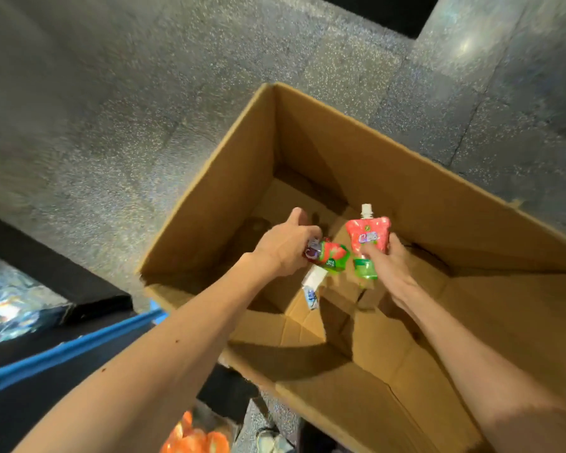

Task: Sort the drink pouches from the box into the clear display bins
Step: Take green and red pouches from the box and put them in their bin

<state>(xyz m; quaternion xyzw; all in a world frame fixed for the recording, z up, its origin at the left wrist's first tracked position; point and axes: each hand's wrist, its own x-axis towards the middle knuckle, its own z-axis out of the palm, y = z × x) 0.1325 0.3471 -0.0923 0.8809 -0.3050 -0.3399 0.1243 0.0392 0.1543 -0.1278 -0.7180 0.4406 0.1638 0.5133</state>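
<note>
Strawberry-print drink pouch [368, 237], upright with white spout on top, pinched in the right hand [391, 268]: thumb across the front, fingers curled behind. Second pouch [330, 256] in the same red and green, tilted sideways, gripped by the curled fingers of the left hand [283, 246]. Both held low inside the open cardboard box [340, 148], above its bottom flaps. Below the left hand a blurred white-and-blue scrap [311, 291], perhaps that pouch's spout. Box on speckled grey floor [144, 93]; orange packs [193, 438] at the near edge.
</note>
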